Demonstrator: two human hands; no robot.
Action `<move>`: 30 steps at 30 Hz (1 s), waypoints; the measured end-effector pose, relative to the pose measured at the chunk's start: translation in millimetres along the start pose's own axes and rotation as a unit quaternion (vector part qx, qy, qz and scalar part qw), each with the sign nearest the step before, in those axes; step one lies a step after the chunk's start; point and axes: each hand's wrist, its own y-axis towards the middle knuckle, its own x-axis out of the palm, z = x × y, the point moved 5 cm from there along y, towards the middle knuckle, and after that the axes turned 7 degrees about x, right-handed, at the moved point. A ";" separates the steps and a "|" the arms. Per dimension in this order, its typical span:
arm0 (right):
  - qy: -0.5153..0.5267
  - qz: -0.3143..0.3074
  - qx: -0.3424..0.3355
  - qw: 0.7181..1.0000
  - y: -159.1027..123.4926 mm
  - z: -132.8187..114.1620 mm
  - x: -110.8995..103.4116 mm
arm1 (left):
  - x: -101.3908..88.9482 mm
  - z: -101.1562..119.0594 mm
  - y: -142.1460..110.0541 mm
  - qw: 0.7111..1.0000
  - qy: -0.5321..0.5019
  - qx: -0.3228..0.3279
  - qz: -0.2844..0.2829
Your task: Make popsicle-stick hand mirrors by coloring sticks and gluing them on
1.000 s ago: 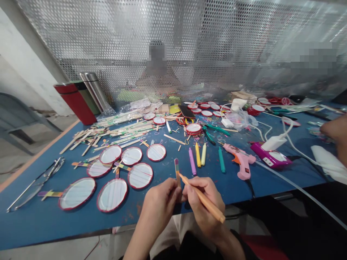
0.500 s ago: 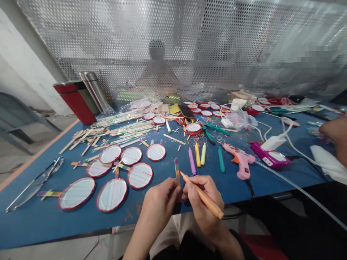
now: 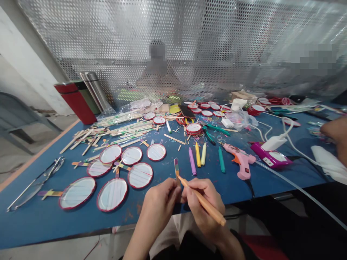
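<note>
Left hand [image 3: 159, 198] around striped stick [image 3: 176, 168], right hand [image 3: 202, 217] pen-fashion around orange marker [image 3: 209, 207]

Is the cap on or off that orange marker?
Off: the orange marker in the right hand shows a bare, pointed tip at the colored stick.

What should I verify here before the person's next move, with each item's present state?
1. Striped stick held in the left hand: ok.
2. Orange marker gripped in the right hand: ok.
3. Marker tip at the stick: ok, apparently touching.
4. Purple marker within reach: ok, it seems, lying just beyond the hands.
5. Glue gun apart from both hands: ok.
6. Glue gun cool: cannot tell.
</note>
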 end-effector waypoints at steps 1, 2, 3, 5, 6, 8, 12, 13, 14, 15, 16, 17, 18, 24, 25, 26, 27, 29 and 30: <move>0.000 -0.002 0.007 1.000 0.2 0.7 0.4 | -0.1 0.6 0.3 1.000 -0.002 -0.002 -0.001; 0.007 0.006 0.013 1.000 0.8 0.7 0.2 | -0.3 1.2 0.9 1.000 -0.001 -0.004 -0.002; 0.021 0.020 0.017 0.999 1.7 -0.2 -0.6 | -0.6 1.7 1.9 1.000 0.000 -0.006 -0.003; 0.062 0.062 0.006 0.996 3.9 -5.4 -3.0 | -1.0 2.4 5.5 1.000 0.001 -0.012 -0.006; 0.081 0.081 -0.006 0.993 4.9 -9.1 -3.9 | -1.4 2.4 8.1 1.000 0.003 -0.019 -0.003; 0.101 0.110 -0.025 0.988 6.3 -15.9 -5.3 | -2.4 2.0 14.7 0.999 0.007 -0.037 0.013; 0.113 0.141 -0.034 0.983 7.1 -22.3 -8.2 | -2.2 4.2 27.4 0.996 0.006 -0.053 0.066; 0.116 0.143 -0.029 0.983 7.5 -22.1 -9.1 | -1.7 5.0 29.0 0.995 -0.011 -0.050 0.083; 0.119 0.145 -0.021 0.982 8.2 -21.4 -10.3 | -0.3 5.0 29.8 0.993 -0.037 -0.052 0.095; 0.122 0.149 -0.012 0.981 9.4 -20.4 -11.8 | 1.9 4.6 30.1 0.991 -0.072 -0.054 0.098; 0.124 0.154 -0.003 0.980 11.0 -19.7 -13.5 | 4.7 4.4 30.1 0.988 -0.106 -0.054 0.094; 0.125 0.160 0.003 0.979 13.1 -19.4 -15.3 | 7.7 4.4 30.2 0.985 -0.143 -0.050 0.086; 0.122 0.164 0.003 0.979 15.7 -19.8 -17.1 | 10.6 4.7 30.4 0.980 -0.181 -0.043 0.077; 0.083 0.153 -0.028 0.984 30.1 -22.9 -19.8 | 21.0 4.8 38.0 0.956 -0.288 -0.047 0.022; 0.068 0.151 -0.028 0.986 30.6 -21.7 -19.3 | 21.2 4.9 39.2 0.958 -0.284 -0.046 0.014; 0.049 0.150 -0.027 0.987 30.6 -20.2 -18.8 | 21.0 5.0 40.0 0.959 -0.281 -0.044 0.008; 0.029 0.148 -0.024 0.988 30.2 -18.7 -18.3 | 20.7 5.1 40.2 0.959 -0.279 -0.042 0.005; -0.001 0.142 -0.019 0.990 28.9 -16.7 -17.7 | 19.7 5.1 39.4 0.962 -0.271 -0.040 0.004; -0.006 0.135 -0.016 0.991 28.5 -16.1 -17.4 | 19.3 5.1 38.5 0.963 -0.268 -0.039 0.005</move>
